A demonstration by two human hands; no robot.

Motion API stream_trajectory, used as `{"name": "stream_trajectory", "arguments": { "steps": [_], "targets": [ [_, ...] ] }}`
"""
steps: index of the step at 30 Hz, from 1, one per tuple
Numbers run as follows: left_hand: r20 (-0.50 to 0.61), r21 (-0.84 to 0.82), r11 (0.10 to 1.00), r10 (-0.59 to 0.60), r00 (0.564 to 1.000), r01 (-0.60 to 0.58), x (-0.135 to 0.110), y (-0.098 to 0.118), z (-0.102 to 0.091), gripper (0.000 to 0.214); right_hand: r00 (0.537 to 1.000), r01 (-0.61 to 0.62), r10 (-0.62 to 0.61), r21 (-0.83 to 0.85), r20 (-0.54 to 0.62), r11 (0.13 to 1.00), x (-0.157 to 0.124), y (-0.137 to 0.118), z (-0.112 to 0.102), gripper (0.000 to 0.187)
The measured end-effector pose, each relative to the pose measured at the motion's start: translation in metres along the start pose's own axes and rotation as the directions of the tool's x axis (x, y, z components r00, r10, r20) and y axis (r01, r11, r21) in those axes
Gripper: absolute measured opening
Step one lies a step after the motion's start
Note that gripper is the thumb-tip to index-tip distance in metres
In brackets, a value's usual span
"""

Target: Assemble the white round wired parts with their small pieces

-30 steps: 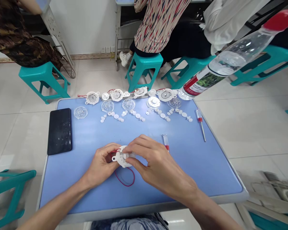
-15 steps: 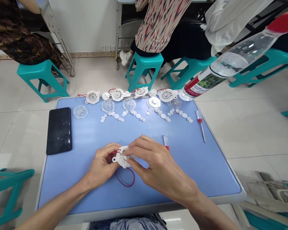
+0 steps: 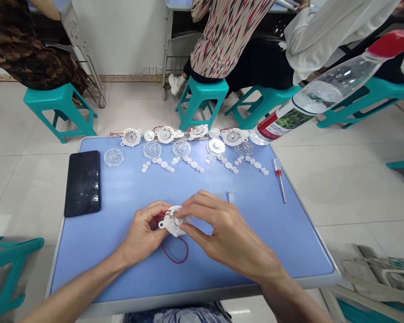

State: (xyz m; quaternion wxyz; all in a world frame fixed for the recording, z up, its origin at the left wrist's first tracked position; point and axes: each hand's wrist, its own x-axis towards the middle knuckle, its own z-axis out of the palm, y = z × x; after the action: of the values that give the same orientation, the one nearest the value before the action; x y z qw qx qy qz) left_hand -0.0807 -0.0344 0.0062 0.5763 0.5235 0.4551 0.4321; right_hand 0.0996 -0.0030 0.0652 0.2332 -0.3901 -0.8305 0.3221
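The left hand [image 3: 142, 229] and right hand [image 3: 224, 229] clamp together on one round white plastic housing [image 3: 173, 220], near the middle of the blue table [image 3: 121, 264]. Its red wire [image 3: 175, 251] loops below onto the tabletop. Farther off lie four more white housings [image 3: 165, 134], five clear discs [image 3: 151, 150] and many small white pieces [image 3: 194, 164]. Two screwdrivers [image 3: 280, 179] lie right, one black phone [image 3: 82, 183] left.

Bare forearms [image 3: 84, 279], patterned dark clothing [image 3: 177, 315]

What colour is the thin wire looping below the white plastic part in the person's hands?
Red; the thin wire shows best in the head view.
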Motion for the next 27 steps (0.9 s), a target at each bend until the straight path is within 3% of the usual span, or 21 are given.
{"name": "stream_trajectory", "arguments": {
  "steps": [10,27],
  "targets": [
    [0.012,0.011,1.0,0.022,1.0,-0.022,-0.0006,-0.0026,-0.0017,0.015,0.999,0.04,-0.042,-0.071,-0.034,0.997,0.0014,-0.0008,0.0036,0.015],
    [0.035,0.037,0.999,0.007,0.999,-0.008,-0.002,-0.0051,-0.0005,0.013,0.999,-0.004,0.004,0.023,0.033,1.0,0.0004,0.0013,-0.0022,0.02]
  ]
}}
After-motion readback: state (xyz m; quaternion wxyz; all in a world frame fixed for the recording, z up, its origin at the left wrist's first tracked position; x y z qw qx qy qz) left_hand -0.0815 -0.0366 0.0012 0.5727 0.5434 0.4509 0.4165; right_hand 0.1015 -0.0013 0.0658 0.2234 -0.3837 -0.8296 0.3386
